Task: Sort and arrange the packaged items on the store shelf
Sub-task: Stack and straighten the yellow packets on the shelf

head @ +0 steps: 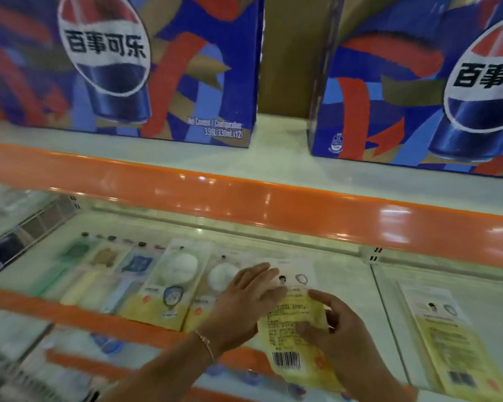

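Right hand (331, 323) pinches the yellow packet (295, 323), long axis running twelve to six. Left hand (244, 297), fingers straight, lies at its ten o'clock, nearer the shelf row (172, 285).

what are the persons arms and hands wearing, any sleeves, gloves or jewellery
Both forearms are bare as far as the view shows: no sleeves and no gloves. The left hand has a thin, pale bracelet round its wrist. The right hand shows no bracelet or watch, and no rings are visible on the fingers, though the picture is blurred.
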The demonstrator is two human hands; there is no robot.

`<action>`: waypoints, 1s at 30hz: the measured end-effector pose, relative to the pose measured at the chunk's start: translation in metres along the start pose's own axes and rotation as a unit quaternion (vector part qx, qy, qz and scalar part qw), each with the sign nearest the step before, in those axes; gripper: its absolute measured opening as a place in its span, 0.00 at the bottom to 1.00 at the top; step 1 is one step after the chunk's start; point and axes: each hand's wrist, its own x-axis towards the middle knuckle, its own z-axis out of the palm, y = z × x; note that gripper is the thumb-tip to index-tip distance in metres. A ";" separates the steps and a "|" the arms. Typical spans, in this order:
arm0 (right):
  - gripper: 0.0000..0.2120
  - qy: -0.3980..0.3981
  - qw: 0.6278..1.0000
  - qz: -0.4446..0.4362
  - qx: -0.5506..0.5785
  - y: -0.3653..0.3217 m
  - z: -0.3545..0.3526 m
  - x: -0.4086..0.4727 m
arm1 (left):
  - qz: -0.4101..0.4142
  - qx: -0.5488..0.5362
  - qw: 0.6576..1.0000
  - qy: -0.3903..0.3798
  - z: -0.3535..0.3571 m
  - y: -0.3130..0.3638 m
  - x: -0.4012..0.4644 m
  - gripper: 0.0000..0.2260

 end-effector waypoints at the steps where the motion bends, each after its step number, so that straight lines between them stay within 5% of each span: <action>1: 0.25 -0.011 1.000 0.002 0.003 -0.002 0.009 -0.002 | 0.012 0.007 1.000 0.014 -0.005 -0.009 -0.006 0.14; 6: 0.17 -0.018 0.999 -0.012 0.034 -0.017 0.044 -0.006 | 0.046 0.014 0.997 0.052 -0.021 -0.041 -0.024 0.12; 11: 0.10 0.036 0.980 -0.006 0.194 -0.015 0.063 0.002 | -0.029 -0.111 0.992 0.050 -0.028 -0.070 -0.037 0.17; 15: 0.12 0.081 0.992 -0.031 0.088 0.002 0.077 0.015 | -0.184 -0.315 0.931 0.018 -0.057 -0.059 -0.040 0.08; 19: 0.15 0.061 0.996 -0.047 -0.045 0.008 0.092 0.014 | -0.233 -0.434 0.870 -0.028 -0.063 -0.059 -0.037 0.03; 26: 0.01 0.037 0.995 -0.060 -0.068 0.010 0.108 0.008 | -0.300 -0.471 0.822 -0.112 -0.057 -0.077 -0.034 0.07; 30: 0.03 0.040 0.999 -0.022 0.012 0.011 0.115 0.009 | -0.318 -0.501 0.798 -0.106 -0.052 -0.079 -0.033 0.07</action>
